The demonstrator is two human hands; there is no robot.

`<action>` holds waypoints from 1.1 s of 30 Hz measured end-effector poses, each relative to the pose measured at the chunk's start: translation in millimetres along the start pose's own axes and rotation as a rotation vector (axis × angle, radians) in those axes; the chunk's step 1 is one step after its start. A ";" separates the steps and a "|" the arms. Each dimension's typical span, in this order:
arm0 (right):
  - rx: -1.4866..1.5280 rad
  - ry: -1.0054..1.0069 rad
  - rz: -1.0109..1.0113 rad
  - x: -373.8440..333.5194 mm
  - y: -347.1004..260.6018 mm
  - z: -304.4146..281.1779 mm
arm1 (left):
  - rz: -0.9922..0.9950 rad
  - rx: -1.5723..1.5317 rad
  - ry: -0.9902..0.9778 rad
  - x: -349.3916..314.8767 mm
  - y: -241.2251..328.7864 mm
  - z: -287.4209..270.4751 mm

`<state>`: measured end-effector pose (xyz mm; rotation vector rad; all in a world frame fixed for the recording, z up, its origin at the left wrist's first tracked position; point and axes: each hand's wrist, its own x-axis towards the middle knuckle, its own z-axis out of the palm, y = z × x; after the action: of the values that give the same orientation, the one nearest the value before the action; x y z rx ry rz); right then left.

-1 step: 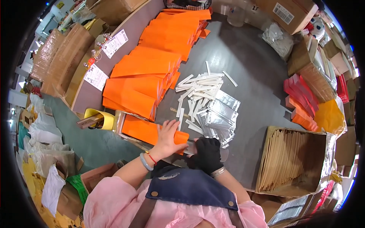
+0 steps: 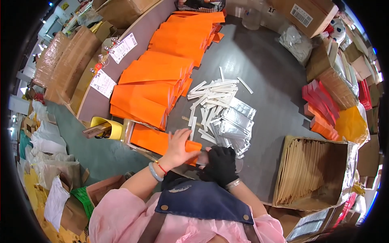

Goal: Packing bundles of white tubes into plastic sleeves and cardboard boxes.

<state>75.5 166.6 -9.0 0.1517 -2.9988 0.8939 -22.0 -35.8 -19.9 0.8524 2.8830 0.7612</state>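
My bare left hand (image 2: 179, 148) rests over an orange sheet (image 2: 148, 139) at the table's near edge. Its fingers and thumb bend around the sheet's right end, which stands up in a curl beside them. My right hand (image 2: 221, 164), in a black fingerless glove, is closed just to the right. Between the hands is a blurred greyish thing; what my right fingers hold is hidden. Beyond the hands lie a loose heap of white strips (image 2: 214, 93) and a pile of shiny silver flat pieces (image 2: 235, 127).
Overlapping stacks of orange sheets (image 2: 139, 99) line the table's left side. A yellow holder (image 2: 115, 129) with tools hangs at the left edge. At right stands an open cardboard box (image 2: 283, 174) packed with upright brown flat pieces. Red packets (image 2: 318, 97) lie farther back.
The sheet's right end is bent up a little more under my left hand. My right hand has barely shifted.
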 end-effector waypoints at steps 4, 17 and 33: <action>-0.164 0.184 -0.080 -18.2 34.9 -13.6 | -0.105 0.032 0.001 34.9 -7.5 -1.3; -0.144 0.773 0.988 -208.8 169.8 -119.9 | 0.214 -0.030 0.092 95.7 23.9 2.7; -0.513 0.513 1.065 -214.2 194.0 -105.5 | 0.362 0.263 -0.342 225.6 74.0 69.9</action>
<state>268.1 405.1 -34.3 -1.4928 -2.5283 0.0377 -164.2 166.7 -24.8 1.4033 2.5834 0.2139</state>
